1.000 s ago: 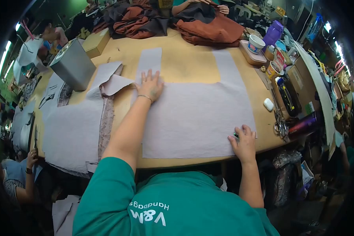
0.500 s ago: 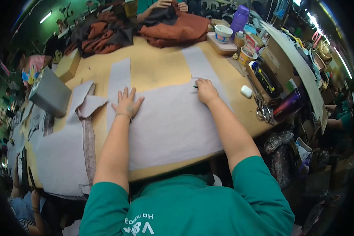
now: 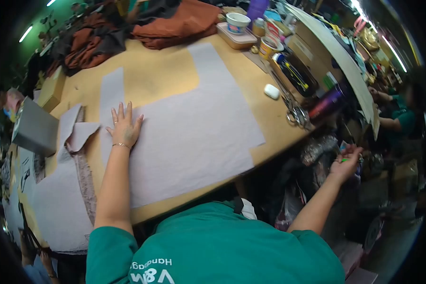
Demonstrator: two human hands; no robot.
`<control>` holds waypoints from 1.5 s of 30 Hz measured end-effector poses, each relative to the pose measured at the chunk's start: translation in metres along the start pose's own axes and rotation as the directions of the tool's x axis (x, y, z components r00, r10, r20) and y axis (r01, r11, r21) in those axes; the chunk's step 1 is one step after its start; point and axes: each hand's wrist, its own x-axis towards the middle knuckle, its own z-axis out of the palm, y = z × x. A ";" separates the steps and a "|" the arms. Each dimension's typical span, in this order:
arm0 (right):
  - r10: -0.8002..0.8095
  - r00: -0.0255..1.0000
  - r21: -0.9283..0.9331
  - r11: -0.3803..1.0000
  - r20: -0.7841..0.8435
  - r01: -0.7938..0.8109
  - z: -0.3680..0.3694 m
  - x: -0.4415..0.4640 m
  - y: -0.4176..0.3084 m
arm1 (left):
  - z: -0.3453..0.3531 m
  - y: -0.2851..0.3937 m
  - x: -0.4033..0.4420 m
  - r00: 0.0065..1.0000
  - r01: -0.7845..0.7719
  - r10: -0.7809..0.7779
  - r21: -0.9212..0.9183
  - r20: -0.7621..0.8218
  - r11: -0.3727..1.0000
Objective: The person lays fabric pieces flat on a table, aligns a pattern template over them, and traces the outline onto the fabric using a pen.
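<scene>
A large sheet of pale lilac-grey material (image 3: 189, 137), with a strip reaching up at each side, lies flat on the table. My left hand (image 3: 124, 131) is pressed on its left part, fingers spread and holding nothing. Past the table's right edge, my right hand (image 3: 347, 163) is turned palm up with curled fingers. A small bright green pen-like thing (image 3: 344, 160) shows in it; its full shape is hidden. Left of the sheet are other cut grey pieces (image 3: 57, 203), one with a folded-over flap and a fuzzy dark edge.
A grey block (image 3: 35, 128) stands at the left. Brown and dark cloth (image 3: 175, 23) is heaped at the back. On the right are scissors (image 3: 297, 113), a white case (image 3: 271, 91), a purple tumbler (image 3: 326, 102), a pen tray (image 3: 296, 75) and tubs. Plastic-wrapped bundles sit below the table's edge.
My right hand has left the sheet and swung right, beyond the table's edge, turning palm up. My left hand stays flat on the sheet. The view has shifted to the right.
</scene>
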 end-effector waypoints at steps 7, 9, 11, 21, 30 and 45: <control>0.175 0.825 0.244 0.904 0.538 -0.351 -0.025 0.148 -0.024 | -0.037 0.075 -0.102 0.841 -0.463 0.442 -0.005 0.312 0.886; 0.117 0.533 0.293 0.727 0.838 -0.620 -0.013 0.176 -0.021 | -0.021 0.073 -0.107 0.846 -0.458 0.448 -0.038 0.288 0.888; 0.085 0.707 0.396 0.779 0.702 -0.487 -0.033 0.242 -0.001 | -0.020 0.069 -0.108 0.850 -0.454 0.455 -0.069 0.265 0.888; -0.052 0.545 0.462 0.602 0.837 -0.651 -0.018 0.190 -0.071 | -0.005 0.060 -0.112 0.873 -0.454 0.473 -0.151 0.122 0.878; -0.035 0.819 0.259 0.956 0.573 -0.140 -0.039 0.014 -0.127 | -0.044 0.038 -0.090 0.961 -0.125 0.266 -0.974 -0.072 0.188; 0.436 0.382 -0.404 0.900 0.815 -0.166 0.081 -0.072 0.000 | -0.069 -0.087 -0.100 0.964 0.239 0.165 -0.948 0.206 -0.212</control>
